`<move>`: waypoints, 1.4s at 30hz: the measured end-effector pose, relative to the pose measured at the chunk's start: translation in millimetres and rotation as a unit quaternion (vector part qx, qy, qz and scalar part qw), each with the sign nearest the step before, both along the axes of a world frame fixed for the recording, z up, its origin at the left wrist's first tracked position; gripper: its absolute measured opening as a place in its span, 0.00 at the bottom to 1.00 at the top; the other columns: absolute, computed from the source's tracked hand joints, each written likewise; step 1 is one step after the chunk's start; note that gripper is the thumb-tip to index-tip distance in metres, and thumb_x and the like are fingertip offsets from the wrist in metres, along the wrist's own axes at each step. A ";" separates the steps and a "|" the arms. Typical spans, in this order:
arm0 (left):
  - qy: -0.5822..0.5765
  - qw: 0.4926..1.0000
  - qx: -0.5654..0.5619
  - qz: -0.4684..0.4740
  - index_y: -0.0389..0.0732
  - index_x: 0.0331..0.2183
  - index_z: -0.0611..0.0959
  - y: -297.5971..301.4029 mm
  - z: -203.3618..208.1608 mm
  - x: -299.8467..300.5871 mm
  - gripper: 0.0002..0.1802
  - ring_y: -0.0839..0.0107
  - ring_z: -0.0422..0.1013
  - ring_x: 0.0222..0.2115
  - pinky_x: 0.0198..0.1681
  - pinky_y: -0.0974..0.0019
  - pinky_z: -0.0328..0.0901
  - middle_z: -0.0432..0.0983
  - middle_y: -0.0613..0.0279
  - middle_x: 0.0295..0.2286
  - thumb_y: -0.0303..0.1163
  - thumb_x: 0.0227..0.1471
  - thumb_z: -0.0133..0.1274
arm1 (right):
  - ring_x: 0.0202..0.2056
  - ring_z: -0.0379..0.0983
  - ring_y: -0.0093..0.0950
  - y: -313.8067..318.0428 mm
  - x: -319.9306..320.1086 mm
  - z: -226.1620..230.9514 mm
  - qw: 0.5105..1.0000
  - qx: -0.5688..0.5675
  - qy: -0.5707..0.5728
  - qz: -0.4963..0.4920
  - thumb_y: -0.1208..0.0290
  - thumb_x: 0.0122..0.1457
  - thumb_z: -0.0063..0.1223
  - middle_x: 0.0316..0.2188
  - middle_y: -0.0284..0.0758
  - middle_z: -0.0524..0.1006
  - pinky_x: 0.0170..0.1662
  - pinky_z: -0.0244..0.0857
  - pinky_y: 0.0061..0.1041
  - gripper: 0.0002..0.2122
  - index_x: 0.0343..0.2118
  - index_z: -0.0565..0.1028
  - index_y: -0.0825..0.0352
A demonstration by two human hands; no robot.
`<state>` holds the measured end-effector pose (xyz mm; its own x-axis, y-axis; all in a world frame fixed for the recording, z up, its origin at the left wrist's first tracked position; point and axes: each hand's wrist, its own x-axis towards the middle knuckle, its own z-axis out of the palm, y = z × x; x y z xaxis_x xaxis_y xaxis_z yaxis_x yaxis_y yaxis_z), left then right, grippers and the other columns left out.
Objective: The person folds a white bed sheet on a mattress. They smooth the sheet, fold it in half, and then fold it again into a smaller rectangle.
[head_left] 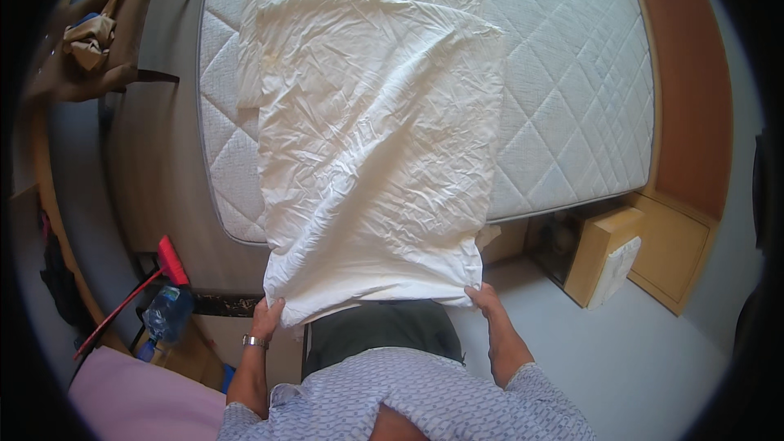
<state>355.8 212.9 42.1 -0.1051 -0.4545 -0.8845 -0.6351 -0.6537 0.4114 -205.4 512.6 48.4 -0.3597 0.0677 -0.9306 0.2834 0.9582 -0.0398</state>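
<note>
A wrinkled white bed sheet (pixel 376 139) stretches from the quilted mattress (pixel 572 90) to the front of my body, its near end hanging past the mattress edge. My left hand (pixel 267 318) is closed on the sheet's near left corner, with a metal watch on that wrist. At the near right corner, my right hand (pixel 482 297) pinches the cloth. Between both hands the near edge sags slightly, and a long diagonal fold crosses the middle. More white cloth lies crumpled beneath its far end.
A brown chair (pixel 82 73) with cloth on it stands far left. Near left are a red broom (pixel 170 261), a large blue-tinted water bottle (pixel 168 314) and a pink surface (pixel 147 396). A wooden drawer (pixel 604 245) juts out at right, beside the wooden headboard (pixel 694 73).
</note>
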 end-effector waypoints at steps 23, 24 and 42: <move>-0.205 0.949 -0.240 -0.002 0.31 0.49 0.82 -12.6 -123.9 -17.3 0.17 0.51 0.81 0.41 0.46 0.53 0.73 0.84 0.43 0.42 0.34 0.64 0.58 | 0.41 0.76 0.29 23.8 -6.4 -152.8 0.907 -0.035 0.414 0.068 0.72 0.62 0.63 0.40 0.36 0.79 0.49 0.71 0.30 0.14 0.49 0.77 0.70; -0.197 0.935 -0.294 0.010 0.31 0.50 0.82 -25.2 -97.2 -24.4 0.17 0.54 0.80 0.42 0.47 0.55 0.73 0.83 0.44 0.44 0.33 0.65 0.57 | 0.37 0.72 0.26 5.1 -15.6 -133.6 0.871 -0.099 0.478 0.057 0.72 0.62 0.63 0.37 0.33 0.76 0.46 0.71 0.27 0.13 0.47 0.76 0.70; 0.135 0.975 -0.171 -0.036 0.37 0.46 0.84 -253.0 -65.1 -158.4 0.18 0.85 0.70 0.31 0.36 0.76 0.67 0.80 0.73 0.34 0.43 0.69 0.58 | 0.42 0.73 0.21 -223.3 -146.1 -92.5 0.914 -0.359 0.191 -0.003 0.61 0.68 0.63 0.43 0.32 0.81 0.48 0.68 0.26 0.18 0.51 0.79 0.72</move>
<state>197.3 -40.2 -23.0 -0.3556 -0.7009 -0.6182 -0.5123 -0.4071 0.7562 -351.5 289.4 -44.2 -0.6688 -0.5081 -0.5428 0.1225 0.6447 -0.7545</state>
